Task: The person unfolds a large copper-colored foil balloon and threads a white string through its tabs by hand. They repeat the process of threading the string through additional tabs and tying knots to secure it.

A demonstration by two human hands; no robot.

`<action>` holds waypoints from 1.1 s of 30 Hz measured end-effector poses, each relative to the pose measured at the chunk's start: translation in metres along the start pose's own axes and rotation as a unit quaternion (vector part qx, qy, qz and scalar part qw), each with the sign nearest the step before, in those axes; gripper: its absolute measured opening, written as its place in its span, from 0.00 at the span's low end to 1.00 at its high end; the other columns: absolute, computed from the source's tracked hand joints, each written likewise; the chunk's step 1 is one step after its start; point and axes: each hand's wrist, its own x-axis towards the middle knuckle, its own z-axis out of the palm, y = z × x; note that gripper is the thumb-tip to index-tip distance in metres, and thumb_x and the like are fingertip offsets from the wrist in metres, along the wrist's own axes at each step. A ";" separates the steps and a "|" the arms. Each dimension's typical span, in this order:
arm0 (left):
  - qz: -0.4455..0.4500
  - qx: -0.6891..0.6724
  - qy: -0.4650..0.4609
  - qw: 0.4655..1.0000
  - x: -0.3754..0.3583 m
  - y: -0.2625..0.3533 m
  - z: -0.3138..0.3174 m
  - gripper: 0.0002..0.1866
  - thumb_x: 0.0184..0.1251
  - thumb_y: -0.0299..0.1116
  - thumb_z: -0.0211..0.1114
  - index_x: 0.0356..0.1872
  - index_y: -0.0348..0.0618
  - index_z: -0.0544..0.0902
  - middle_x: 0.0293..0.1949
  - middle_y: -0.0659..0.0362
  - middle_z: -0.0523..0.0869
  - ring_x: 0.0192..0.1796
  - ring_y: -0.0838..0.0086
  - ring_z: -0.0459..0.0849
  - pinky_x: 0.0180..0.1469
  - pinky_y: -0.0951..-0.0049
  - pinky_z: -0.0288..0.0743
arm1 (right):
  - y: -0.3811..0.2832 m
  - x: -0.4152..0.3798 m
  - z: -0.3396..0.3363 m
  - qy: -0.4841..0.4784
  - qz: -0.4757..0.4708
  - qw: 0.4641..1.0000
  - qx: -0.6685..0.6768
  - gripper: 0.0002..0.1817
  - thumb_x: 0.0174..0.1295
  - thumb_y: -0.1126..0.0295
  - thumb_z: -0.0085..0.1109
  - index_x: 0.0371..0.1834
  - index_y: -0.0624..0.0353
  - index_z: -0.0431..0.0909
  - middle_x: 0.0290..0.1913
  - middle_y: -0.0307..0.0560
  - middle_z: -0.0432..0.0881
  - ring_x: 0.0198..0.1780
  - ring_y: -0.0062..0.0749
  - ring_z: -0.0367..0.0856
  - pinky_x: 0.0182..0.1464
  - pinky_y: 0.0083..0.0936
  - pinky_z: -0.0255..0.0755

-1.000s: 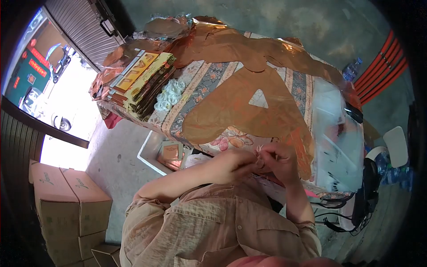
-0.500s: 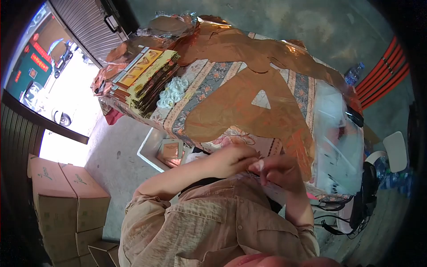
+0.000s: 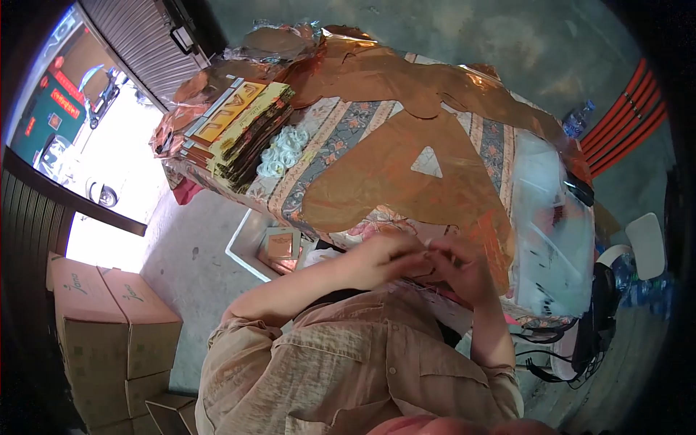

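Note:
My left hand [image 3: 388, 259] and my right hand [image 3: 466, 274] meet in front of my chest, at the near edge of the table. The fingers of both are bent and pinched together, almost fingertip to fingertip. Whatever lies between them is too small and covered to make out. Just beyond them, a large brown sheet [image 3: 370, 170] with a triangular cut-out lies flat on the patterned tablecloth [image 3: 335, 138]. To its left is a pile of white looped string-like pieces [image 3: 283, 151], beside a stack of yellow printed packets [image 3: 250, 125].
More brown sheets [image 3: 362, 76] cover the table's far side. Clear plastic sheets [image 3: 551, 239] and a dark object [image 3: 578, 191] lie on the right. A white box [image 3: 243, 239] sits below the left edge. Cardboard cartons [image 3: 94, 297] are stacked at left; orange stools [image 3: 627, 119] stand at right.
My right hand has turned and its fingers have risen toward the left fingertips. A small white bit that showed between the hands is now mostly hidden. The table's things have stayed put.

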 end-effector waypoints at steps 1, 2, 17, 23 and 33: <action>-0.007 -0.044 0.038 0.998 0.000 -0.004 -0.004 0.05 0.64 0.27 0.53 0.32 0.36 0.74 0.27 0.56 0.78 0.33 0.70 0.77 0.40 0.71 0.69 | 0.000 -0.001 -0.001 -0.002 0.000 1.000 0.000 0.10 0.56 0.77 0.54 0.41 0.65 0.75 0.34 0.42 0.79 0.34 0.21 0.74 0.36 0.19 0.69; -0.015 -0.087 0.075 0.993 0.000 -0.006 -0.006 0.05 0.64 0.27 0.53 0.32 0.37 0.74 0.27 0.57 0.78 0.34 0.71 0.77 0.41 0.72 0.70 | -0.002 -0.004 -0.002 -0.068 -0.016 0.990 0.125 0.10 0.56 0.77 0.54 0.41 0.65 0.75 0.34 0.42 0.78 0.34 0.21 0.74 0.36 0.19 0.69; 0.005 0.025 0.026 0.999 0.000 -0.016 0.012 0.07 0.63 0.30 0.53 0.34 0.36 0.75 0.30 0.52 0.77 0.35 0.65 0.77 0.38 0.70 0.70 | -0.011 0.009 0.007 0.008 -0.029 0.985 0.171 0.10 0.51 0.83 0.55 0.37 0.64 0.77 0.36 0.41 0.80 0.28 0.17 0.73 0.28 0.15 0.65; 0.045 -0.029 0.125 0.991 0.004 -0.025 -0.004 0.07 0.64 0.29 0.53 0.34 0.36 0.75 0.28 0.56 0.78 0.32 0.71 0.76 0.35 0.73 0.69 | 0.006 0.003 0.009 -0.017 -0.029 0.982 0.183 0.08 0.55 0.80 0.54 0.38 0.64 0.76 0.30 0.40 0.77 0.29 0.18 0.73 0.31 0.15 0.68; 0.060 0.083 0.161 0.982 0.003 -0.013 0.007 0.03 0.60 0.25 0.55 0.31 0.36 0.75 0.26 0.56 0.77 0.29 0.72 0.77 0.31 0.75 0.68 | 0.006 0.019 0.020 0.073 -0.063 0.991 0.091 0.08 0.54 0.80 0.55 0.38 0.63 0.76 0.28 0.41 0.77 0.26 0.16 0.71 0.27 0.14 0.66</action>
